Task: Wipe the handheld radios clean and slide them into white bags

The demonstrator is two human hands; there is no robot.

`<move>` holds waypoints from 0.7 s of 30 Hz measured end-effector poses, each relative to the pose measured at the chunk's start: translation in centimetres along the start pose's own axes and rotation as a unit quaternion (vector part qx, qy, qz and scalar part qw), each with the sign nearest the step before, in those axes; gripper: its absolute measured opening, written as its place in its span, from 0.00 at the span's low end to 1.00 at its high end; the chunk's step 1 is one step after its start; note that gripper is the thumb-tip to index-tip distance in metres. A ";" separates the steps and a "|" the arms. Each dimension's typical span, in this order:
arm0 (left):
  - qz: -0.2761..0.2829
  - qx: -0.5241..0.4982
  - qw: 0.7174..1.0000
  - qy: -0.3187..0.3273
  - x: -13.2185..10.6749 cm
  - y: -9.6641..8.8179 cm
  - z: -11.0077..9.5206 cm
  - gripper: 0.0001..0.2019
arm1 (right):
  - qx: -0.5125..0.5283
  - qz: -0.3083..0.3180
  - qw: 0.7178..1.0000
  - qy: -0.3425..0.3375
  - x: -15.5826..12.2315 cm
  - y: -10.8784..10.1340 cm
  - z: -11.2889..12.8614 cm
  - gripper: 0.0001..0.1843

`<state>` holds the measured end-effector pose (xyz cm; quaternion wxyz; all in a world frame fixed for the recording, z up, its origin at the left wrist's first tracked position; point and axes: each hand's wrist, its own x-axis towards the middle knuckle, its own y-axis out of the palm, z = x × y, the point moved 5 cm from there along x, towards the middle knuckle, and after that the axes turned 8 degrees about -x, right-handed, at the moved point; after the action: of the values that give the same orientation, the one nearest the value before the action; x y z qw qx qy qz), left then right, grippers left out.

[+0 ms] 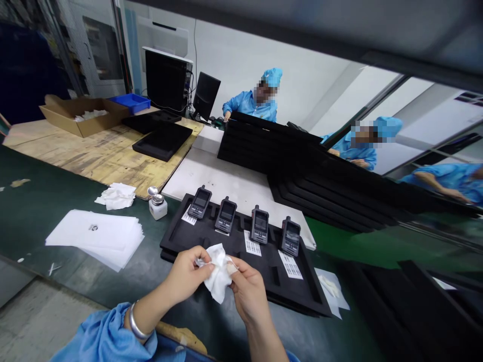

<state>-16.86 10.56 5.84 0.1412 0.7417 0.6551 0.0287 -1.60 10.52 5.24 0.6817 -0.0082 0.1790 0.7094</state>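
Note:
A crumpled white wipe (218, 281) is pinched between my left hand (187, 275) and my right hand (247, 289), over the near edge of a black foam tray (241, 261). Both thumbs press on the cloth from above. Beyond my hands, several black handheld radios with screens lie in a row in the tray, the nearest to my fingers being one radio (260, 224) right of centre. Printed white label sheets, such as one label sheet (252, 243), stick out below the radios.
Left of the tray are a dispenser bottle (157, 206), crumpled wipes (116, 196) and a stack of white paper (94, 236). Tall stacked black trays (264, 146) stand behind. A cardboard box (81, 115) sits back left. Several people in blue work across the bench.

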 end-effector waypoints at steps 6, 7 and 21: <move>-0.002 -0.244 0.965 -0.093 0.2 -0.9 0.6 0.19 | 0.096 -0.007 0.994 0.055 0.0 -0.6 0.1 0.20; -0.004 -0.248 0.964 -0.096 0.2 -1.1 0.6 0.20 | 0.106 -0.005 0.993 0.060 0.1 -0.6 0.1 0.20; -0.025 -0.175 0.984 -0.015 -0.2 -1.2 0.7 0.17 | 0.070 0.028 0.997 0.001 -0.4 0.5 0.3 0.21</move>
<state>-17.91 10.34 4.89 0.2791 0.6892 0.6561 0.1286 -2.02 10.23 5.70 0.6606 0.0442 0.2289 0.7137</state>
